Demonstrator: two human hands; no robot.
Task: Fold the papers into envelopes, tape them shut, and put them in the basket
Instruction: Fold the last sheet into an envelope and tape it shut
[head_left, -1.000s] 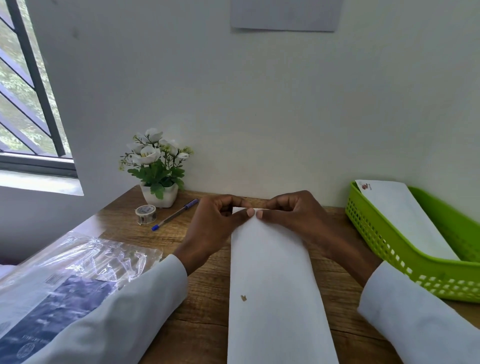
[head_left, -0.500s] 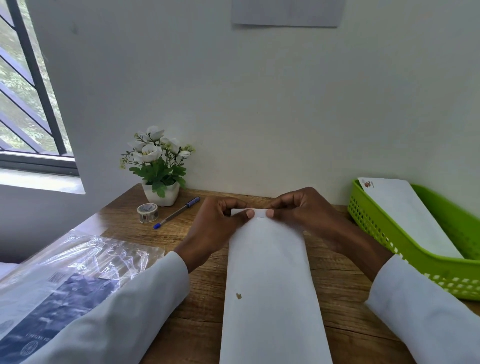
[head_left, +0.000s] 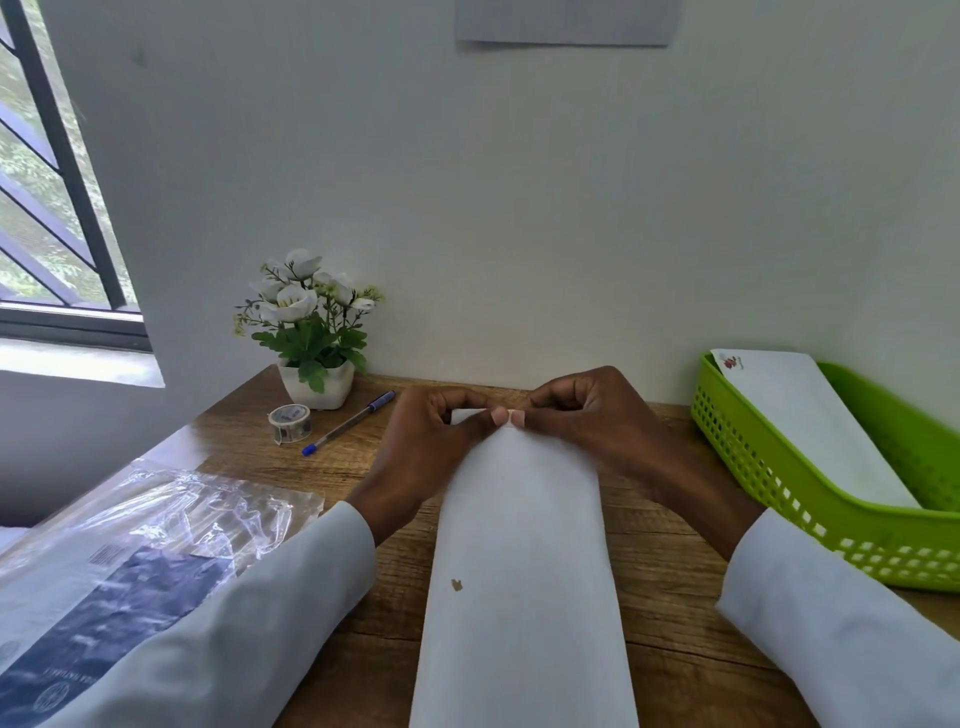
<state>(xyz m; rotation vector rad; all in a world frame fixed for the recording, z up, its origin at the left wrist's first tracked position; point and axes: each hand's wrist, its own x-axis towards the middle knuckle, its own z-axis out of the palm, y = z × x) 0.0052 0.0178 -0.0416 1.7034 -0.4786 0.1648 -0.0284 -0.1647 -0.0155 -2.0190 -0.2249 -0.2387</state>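
A long white folded paper (head_left: 524, 561) lies lengthwise on the wooden desk (head_left: 670, 629), running from the near edge toward the wall. At its far end my left hand (head_left: 421, 447) and my right hand (head_left: 592, 415) both pinch the paper's top edge, thumbs side by side at the middle. A green plastic basket (head_left: 779, 483) stands at the right, with one white envelope (head_left: 810, 421) inside it. A small roll of clear tape (head_left: 290, 423) sits at the back left of the desk.
A potted plant with white flowers (head_left: 306, 332) stands against the wall, with a blue pen (head_left: 348, 423) beside it. A clear plastic packet of paper (head_left: 119, 566) lies at the left, partly under my sleeve. A window is at far left.
My two thumbs, apart half a second ago, have come together at the middle of the paper's far edge. The paper has stayed in place.
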